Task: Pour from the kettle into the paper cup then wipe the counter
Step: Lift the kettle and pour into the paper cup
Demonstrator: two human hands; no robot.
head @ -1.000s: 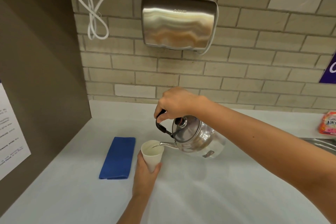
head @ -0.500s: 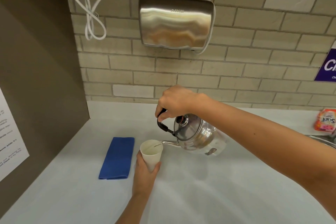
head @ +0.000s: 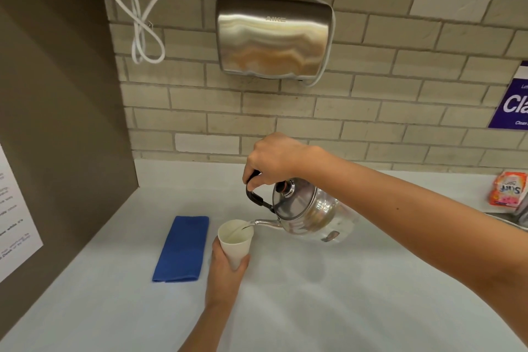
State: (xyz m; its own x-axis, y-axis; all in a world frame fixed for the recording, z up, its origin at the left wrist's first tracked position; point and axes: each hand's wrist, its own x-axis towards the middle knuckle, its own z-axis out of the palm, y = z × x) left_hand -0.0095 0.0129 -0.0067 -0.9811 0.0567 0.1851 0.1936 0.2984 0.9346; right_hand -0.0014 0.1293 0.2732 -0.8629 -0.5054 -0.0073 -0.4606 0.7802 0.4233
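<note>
My right hand [head: 273,158] grips the black handle of a shiny steel kettle [head: 308,213], which is tilted to the left above the counter. Its thin spout reaches over the rim of a white paper cup [head: 235,238], and a fine stream runs into the cup. My left hand [head: 225,271] wraps the lower part of the cup and holds it slightly tilted just above the white counter [head: 314,308]. A folded blue cloth [head: 183,248] lies flat on the counter just left of the cup.
A steel hand dryer [head: 273,37] with a looped white cable hangs on the tiled wall behind. A brown side panel [head: 57,123] closes the left. An orange packet [head: 507,191] and a sink edge [head: 508,218] sit at the far right.
The kettle and cup stay in the same pose while pouring goes on. The camera has shifted slightly, so the scene sits a little lower and more to the left.
</note>
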